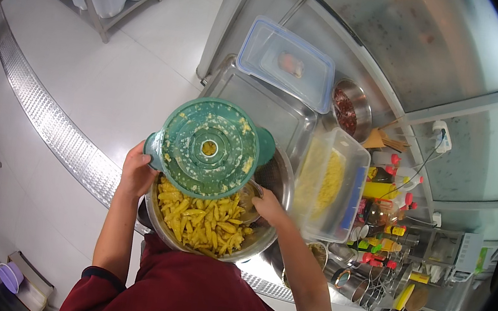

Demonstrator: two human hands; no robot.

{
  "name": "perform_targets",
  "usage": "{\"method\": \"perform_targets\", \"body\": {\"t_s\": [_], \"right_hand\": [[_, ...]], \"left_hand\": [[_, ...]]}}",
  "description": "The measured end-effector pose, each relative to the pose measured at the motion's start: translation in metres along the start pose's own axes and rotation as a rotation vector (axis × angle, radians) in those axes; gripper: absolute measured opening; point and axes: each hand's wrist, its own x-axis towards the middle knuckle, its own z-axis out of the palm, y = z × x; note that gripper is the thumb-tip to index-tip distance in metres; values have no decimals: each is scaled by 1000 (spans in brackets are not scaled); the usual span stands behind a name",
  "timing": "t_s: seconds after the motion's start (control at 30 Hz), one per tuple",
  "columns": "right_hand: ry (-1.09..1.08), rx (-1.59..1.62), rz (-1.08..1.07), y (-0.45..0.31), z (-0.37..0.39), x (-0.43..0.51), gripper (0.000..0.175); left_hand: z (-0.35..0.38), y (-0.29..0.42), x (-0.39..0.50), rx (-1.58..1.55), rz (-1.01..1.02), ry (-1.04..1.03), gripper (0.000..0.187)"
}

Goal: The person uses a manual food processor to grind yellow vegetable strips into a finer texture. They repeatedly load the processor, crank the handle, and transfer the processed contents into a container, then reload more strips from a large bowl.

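My left hand grips the side handle of a green plastic vessel, round and two-handled, its face specked with yellow bits. It is held over the far part of a large stainless steel mixing bowl, hiding some of it. Many strip-like pieces of yellow coated food lie in the bowl; their exact kind is unclear. My right hand is closed on the rim of a smaller bowl inside the large one, partly hidden beneath the green vessel.
Beyond stand a steel tray, a clear lidded plastic box and a steel bowl of dark red food. A plastic bin with yellow crumbs is at right, beside several sauce bottles. A metal floor grate runs at left.
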Motion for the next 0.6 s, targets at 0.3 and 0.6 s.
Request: {"method": "perform_targets", "body": {"t_s": [0.3, 0.6], "right_hand": [[32, 290, 121, -39, -9, -14, 39], [571, -301, -359, -57, 18, -47, 56]], "left_hand": [[5, 4, 2, 57, -7, 24, 55], [4, 0, 2, 12, 24, 36, 55]]}}
